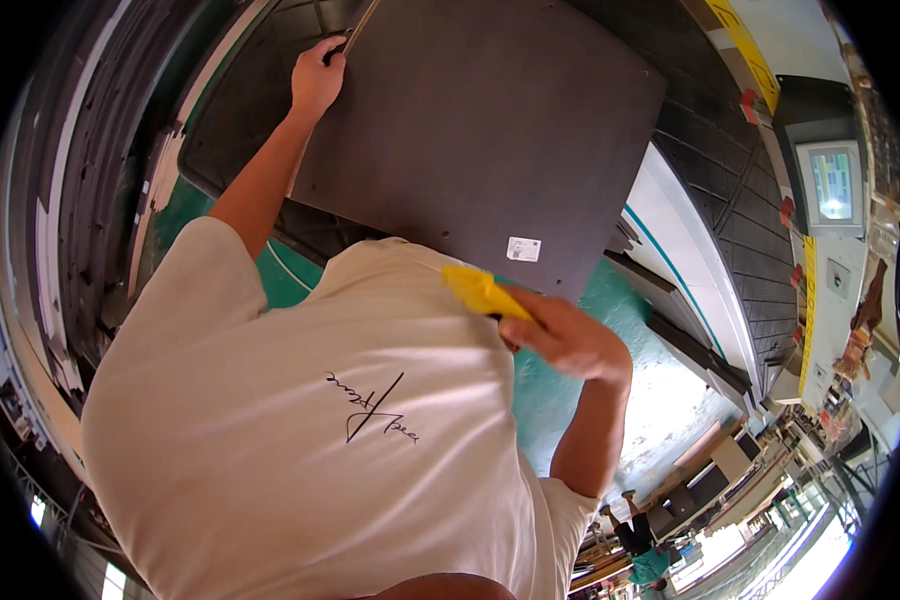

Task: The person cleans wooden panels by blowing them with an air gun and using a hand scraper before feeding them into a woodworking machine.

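A large dark brown panel point(480, 130) lies in front of me, with a small white printed label point(523, 249) near its close right corner and a few small holes near its edges. My left hand point(318, 80) is at the panel's far left edge, fingers curled round it. In my closed right hand point(570, 335) is a yellow tool point(478, 291) with a dark part by the fingers. Motion blurs its front end, so its exact kind is unclear. It is held in front of my shirt, beside the panel's near edge.
Beneath and beside the panel is a dark ribbed surface point(760, 240). A machine with a lit screen point(832, 184) stands at the right. Dark boards point(90, 200) are stacked along the left. Green floor point(545, 415) shows below, and another person point(645, 560) is far off at lower right.
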`<state>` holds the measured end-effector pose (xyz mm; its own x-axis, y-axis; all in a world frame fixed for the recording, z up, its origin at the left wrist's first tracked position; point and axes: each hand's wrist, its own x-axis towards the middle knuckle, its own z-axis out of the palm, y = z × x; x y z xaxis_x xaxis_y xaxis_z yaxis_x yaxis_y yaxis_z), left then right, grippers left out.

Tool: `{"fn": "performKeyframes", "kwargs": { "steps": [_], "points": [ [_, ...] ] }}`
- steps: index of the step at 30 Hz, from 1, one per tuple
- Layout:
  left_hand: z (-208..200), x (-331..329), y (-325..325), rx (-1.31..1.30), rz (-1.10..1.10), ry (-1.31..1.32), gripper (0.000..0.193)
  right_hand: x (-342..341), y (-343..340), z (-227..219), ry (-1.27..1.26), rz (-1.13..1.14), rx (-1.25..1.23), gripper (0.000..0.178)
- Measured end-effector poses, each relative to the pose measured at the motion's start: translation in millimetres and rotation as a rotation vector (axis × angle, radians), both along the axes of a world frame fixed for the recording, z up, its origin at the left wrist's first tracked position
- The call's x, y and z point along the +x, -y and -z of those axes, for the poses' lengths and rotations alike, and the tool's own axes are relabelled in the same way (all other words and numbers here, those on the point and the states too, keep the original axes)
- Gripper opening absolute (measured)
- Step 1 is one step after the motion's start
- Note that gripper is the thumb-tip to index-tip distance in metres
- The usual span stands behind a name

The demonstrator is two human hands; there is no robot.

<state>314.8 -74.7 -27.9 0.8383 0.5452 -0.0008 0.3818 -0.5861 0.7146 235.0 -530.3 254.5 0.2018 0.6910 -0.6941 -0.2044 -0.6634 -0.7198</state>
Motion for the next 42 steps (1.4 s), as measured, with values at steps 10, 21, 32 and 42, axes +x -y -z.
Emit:
{"fn": "performKeyframes", "kwargs": {
  "steps": [10,21,32,42],
  "points": [
    [-3,0,23,0.329,-0.001,0.073,0.035,-75,152,-15,0.115,0.525,-0.749,0.046],
    [11,2,9,0.421,0.004,0.191,0.035,-112,187,214,0.595,1.324,-0.508,0.017],
    [10,-8,-24,0.233,0.04,-0.079,0.046,-105,138,261,-0.005,1.908,-0.241,0.02],
    [-44,21,-41,-0.508,0.016,-0.253,0.091,-118,124,171,0.157,1.882,0.051,0.019]
  ]
}}
